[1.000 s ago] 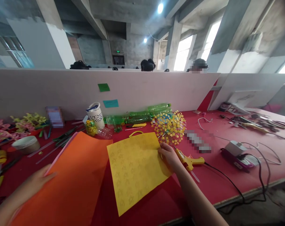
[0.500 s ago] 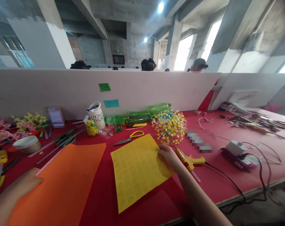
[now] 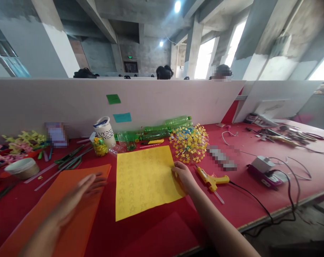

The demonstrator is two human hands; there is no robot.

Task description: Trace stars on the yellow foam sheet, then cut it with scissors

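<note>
My right hand (image 3: 181, 175) pinches the right edge of a yellow paper sheet (image 3: 144, 182), which is printed or drawn with rows of faint star outlines. The sheet is tilted up over the red table. To its left, my left hand (image 3: 80, 194) is open with fingers stretched out, slightly smeared by motion, over orange paper sheets (image 3: 62, 182); whether it touches them I cannot tell. Just right of my right hand lies a yellow hot glue gun (image 3: 212, 180) with a glue stick in it. Behind it stands a round bunch of yellow paper stars (image 3: 190, 144).
Green plastic bottles (image 3: 155, 132), a yellow cutter knife (image 3: 156, 142) and a white cup (image 3: 103, 130) line the partition (image 3: 178, 100). Green-handled scissors (image 3: 68, 162) and a paper tub (image 3: 23, 167) lie left. A power strip (image 3: 266, 176) with trailing cords is at right.
My left hand has let go of the orange paper's left edge and moved right across it. The yellow sheet has shifted left and turned straighter, now covering the yellow-handled scissors.
</note>
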